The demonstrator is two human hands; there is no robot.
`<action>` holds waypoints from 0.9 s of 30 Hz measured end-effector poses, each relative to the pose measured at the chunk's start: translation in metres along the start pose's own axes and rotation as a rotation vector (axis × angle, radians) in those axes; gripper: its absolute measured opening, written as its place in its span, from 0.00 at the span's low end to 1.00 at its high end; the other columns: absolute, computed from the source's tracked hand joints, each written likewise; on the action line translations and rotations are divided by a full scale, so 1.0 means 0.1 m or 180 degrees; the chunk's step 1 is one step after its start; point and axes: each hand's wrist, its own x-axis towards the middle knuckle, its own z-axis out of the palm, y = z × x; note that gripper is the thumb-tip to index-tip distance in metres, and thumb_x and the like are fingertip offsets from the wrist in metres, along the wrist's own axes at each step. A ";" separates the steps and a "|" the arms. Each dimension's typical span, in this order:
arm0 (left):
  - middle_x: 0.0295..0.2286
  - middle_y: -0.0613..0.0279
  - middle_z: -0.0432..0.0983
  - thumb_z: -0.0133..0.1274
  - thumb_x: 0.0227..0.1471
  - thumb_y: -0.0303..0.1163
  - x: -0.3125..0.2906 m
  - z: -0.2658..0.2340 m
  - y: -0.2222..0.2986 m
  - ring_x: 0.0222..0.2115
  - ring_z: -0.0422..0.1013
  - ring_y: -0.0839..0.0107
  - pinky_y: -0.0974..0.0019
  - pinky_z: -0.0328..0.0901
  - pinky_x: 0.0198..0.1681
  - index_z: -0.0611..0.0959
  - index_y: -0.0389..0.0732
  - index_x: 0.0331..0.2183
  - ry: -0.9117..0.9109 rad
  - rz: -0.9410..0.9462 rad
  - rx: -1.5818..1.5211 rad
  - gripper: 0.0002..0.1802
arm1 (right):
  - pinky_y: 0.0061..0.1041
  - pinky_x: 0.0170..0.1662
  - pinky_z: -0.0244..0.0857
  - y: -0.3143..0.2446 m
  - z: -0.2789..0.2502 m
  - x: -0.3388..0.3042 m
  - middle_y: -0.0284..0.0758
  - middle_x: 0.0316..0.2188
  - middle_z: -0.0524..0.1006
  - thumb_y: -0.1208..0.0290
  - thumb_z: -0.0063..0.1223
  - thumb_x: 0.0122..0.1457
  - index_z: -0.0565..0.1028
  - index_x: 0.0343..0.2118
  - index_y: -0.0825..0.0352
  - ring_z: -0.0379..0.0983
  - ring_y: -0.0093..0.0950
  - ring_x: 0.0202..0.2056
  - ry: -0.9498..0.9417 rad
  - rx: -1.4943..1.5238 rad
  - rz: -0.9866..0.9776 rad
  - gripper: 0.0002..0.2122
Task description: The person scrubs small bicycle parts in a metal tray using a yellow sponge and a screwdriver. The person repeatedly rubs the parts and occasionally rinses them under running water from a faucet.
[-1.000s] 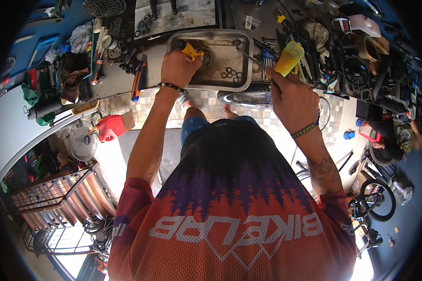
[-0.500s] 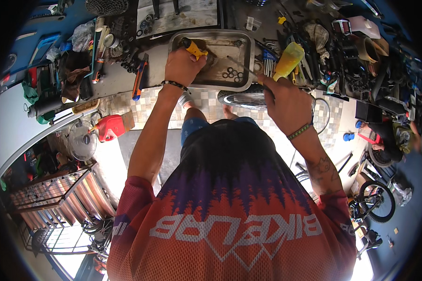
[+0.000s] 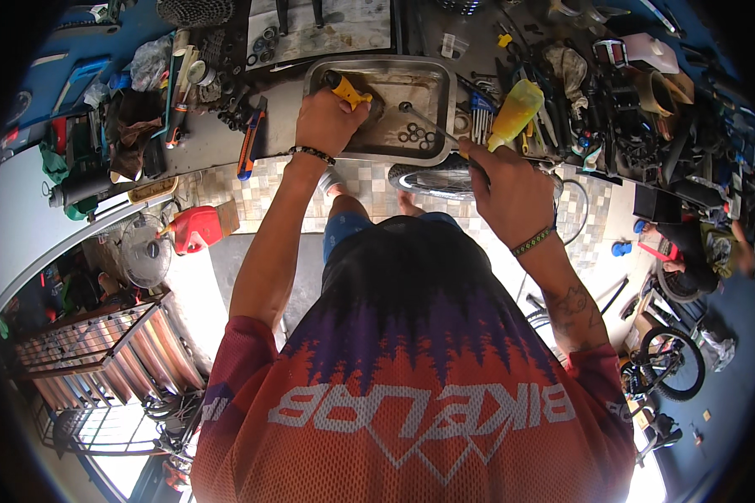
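My left hand point(image 3: 329, 121) is closed around a yellow part with a black end point(image 3: 350, 90), held over the left side of a shallow metal tray point(image 3: 377, 156). My right hand point(image 3: 512, 186), at the tray's right edge, grips a thin metal rod tool point(image 3: 438, 129), its handle mostly covered by my fingers. The rod slants into the tray, and a small dark round shape shows at its tip; whether it is a separate piece I cannot tell. Below the tip, several small dark rings point(image 3: 417, 136) lie in the tray.
A squeeze bottle of yellow liquid point(image 3: 516, 113) is beside my right hand. An orange-and-black utility knife point(image 3: 252, 138) lies left of the tray. A stained white sheet point(image 3: 344, 29) with black parts lies behind. Tools crowd both bench sides. At far right a person point(image 3: 688, 251) is partly visible.
The rod in my right hand has shifted slightly, and its tip now shows a dark round shape. My left hand and the yellow part are nearly still.
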 end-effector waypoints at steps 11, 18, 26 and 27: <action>0.28 0.47 0.87 0.73 0.50 0.47 -0.14 0.12 0.25 0.33 0.84 0.45 0.50 0.78 0.43 0.88 0.33 0.27 0.0173 0.0191 -0.0175 0.23 | 0.43 0.33 0.77 0.02 -0.03 -0.02 0.36 0.32 0.82 0.69 0.65 0.63 0.85 0.57 0.47 0.83 0.41 0.30 0.0018 -0.0088 0.0073 0.19; 0.31 0.49 0.88 0.73 0.51 0.48 -0.11 0.15 0.36 0.39 0.84 0.48 0.49 0.77 0.47 0.88 0.35 0.31 0.0083 0.0048 -0.0110 0.23 | 0.44 0.33 0.77 0.02 -0.05 -0.05 0.36 0.32 0.82 0.69 0.64 0.63 0.85 0.57 0.47 0.83 0.41 0.30 0.0029 -0.0104 0.0125 0.19; 0.30 0.53 0.88 0.73 0.51 0.48 -0.07 0.18 0.28 0.39 0.84 0.48 0.49 0.77 0.49 0.89 0.36 0.31 0.0049 0.0024 0.0002 0.23 | 0.44 0.33 0.77 0.01 -0.04 -0.06 0.37 0.33 0.82 0.70 0.64 0.63 0.85 0.57 0.48 0.83 0.42 0.30 0.0005 0.0019 0.0133 0.19; 0.30 0.53 0.88 0.73 0.51 0.48 -0.06 0.18 0.28 0.39 0.84 0.48 0.50 0.77 0.49 0.88 0.36 0.31 0.0034 0.0025 -0.0009 0.23 | 0.44 0.33 0.77 0.00 -0.04 -0.07 0.37 0.33 0.82 0.70 0.64 0.63 0.85 0.57 0.48 0.83 0.42 0.30 0.0009 0.0021 0.0135 0.19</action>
